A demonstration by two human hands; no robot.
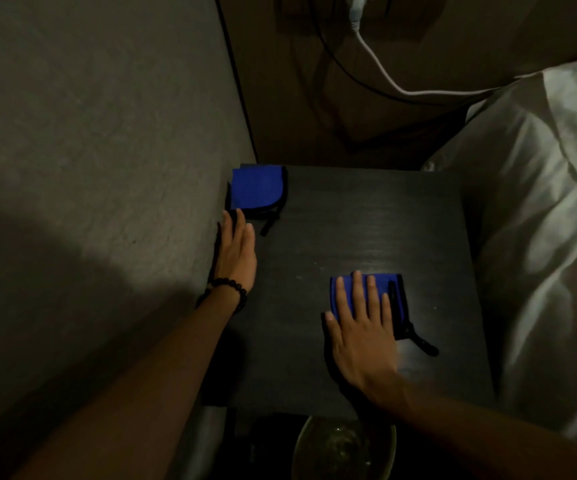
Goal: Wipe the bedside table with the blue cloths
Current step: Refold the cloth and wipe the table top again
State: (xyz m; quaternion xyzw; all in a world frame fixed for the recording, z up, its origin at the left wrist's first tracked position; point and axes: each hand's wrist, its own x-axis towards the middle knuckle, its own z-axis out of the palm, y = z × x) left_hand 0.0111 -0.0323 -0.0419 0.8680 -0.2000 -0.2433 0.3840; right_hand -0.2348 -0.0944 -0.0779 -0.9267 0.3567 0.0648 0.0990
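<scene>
Over at the left edge of the bedside table (366,220), hard against the wall, the left hand (237,254) lies flat with its fingers straight and together, holding nothing. The folded far cloth (257,188) sits in the table's upper-left corner, straight ahead of those fingertips. Whether they touch its near edge or stop just short, I cannot tell. Its black loop (269,223) trails down beside the fingers.

Toward the lower middle of the frame, the right hand (363,323) presses flat on the near cloth (389,289), fingers spread and pointing up the frame, so it is well apart from the corner cloth.

To my eye the left hand is plainly the nearer one: a short slide forward along the wall would put its palm on that cloth.
</scene>
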